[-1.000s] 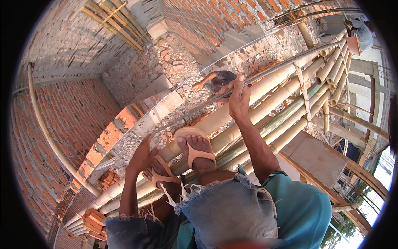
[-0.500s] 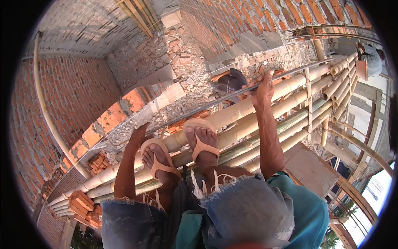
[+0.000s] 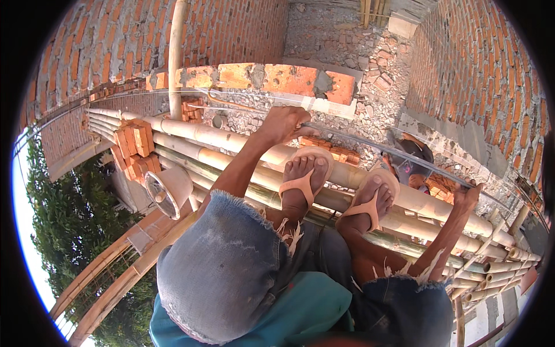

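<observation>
I squat on a platform of bamboo poles (image 3: 413, 199) with both arms stretched forward over its far edge. A long, thin grey metal bar (image 3: 370, 144) runs between my hands, slanting down to the right. My left hand (image 3: 285, 125) is closed around the bar near its left end. Further right, my right hand (image 3: 466, 198) is wrapped round the same bar, its fingers partly hidden. Below the bar, on the rubble floor, another person (image 3: 410, 156) in dark clothing is bent over beside stacked bricks (image 3: 332, 151).
Orange bricks (image 3: 134, 147) and a pale bucket (image 3: 173, 188) lie at the platform's left. A low brick wall (image 3: 231, 77) stands beyond, with an upright bamboo pole (image 3: 176, 58) beside it. Rubble (image 3: 370, 63) covers the ground far below. A tall brick wall (image 3: 480, 75) rises at the right.
My view has swung to the left, showing the bucket and trees. Both hands stay at the bar; my left hand now shows plainly closed on it. The person below remains bent over.
</observation>
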Tool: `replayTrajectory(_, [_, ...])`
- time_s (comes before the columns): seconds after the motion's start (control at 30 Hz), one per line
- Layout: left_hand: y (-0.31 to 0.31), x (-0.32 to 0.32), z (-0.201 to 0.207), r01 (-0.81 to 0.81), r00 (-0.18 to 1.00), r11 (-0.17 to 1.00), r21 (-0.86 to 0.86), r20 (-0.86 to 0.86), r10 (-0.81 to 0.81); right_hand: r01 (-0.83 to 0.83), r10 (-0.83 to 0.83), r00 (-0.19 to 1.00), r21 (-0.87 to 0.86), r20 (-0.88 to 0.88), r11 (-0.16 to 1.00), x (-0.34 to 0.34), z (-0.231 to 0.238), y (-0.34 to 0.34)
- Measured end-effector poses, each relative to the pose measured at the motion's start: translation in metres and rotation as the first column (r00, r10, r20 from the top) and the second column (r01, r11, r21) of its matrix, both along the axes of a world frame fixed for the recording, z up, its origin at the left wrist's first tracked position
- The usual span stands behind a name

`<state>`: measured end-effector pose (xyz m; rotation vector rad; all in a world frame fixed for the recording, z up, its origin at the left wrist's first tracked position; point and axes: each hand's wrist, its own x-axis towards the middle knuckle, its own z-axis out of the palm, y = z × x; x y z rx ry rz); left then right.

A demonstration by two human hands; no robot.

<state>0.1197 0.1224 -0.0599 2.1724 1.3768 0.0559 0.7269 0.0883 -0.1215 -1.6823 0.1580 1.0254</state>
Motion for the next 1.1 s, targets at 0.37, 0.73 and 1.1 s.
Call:
replayTrajectory(0.37, [0.045, -0.005, -0.022, -0.011, 0.999, 0.968, 0.25, 0.032, 0.003, -0.061, 0.095, 0.987, 0.238, -0.131, 0.969, 0.03, -0.042, 0.036])
replayTrajectory(0.73, [0.048, -0.014, -0.03, -0.087, 0.99, 0.935, 0.343, 0.132, 0.043, -0.025, 0.065, 0.98, 0.21, -0.186, 0.977, 0.035, -0.059, 0.057])
replayTrajectory(1.1, [0.045, -0.127, -0.036, -0.614, 0.585, 0.379, 0.693, 0.078, 0.807, 0.105, 0.021, 0.934, 0.331, -0.356, 0.938, 0.06, -0.11, 0.056])
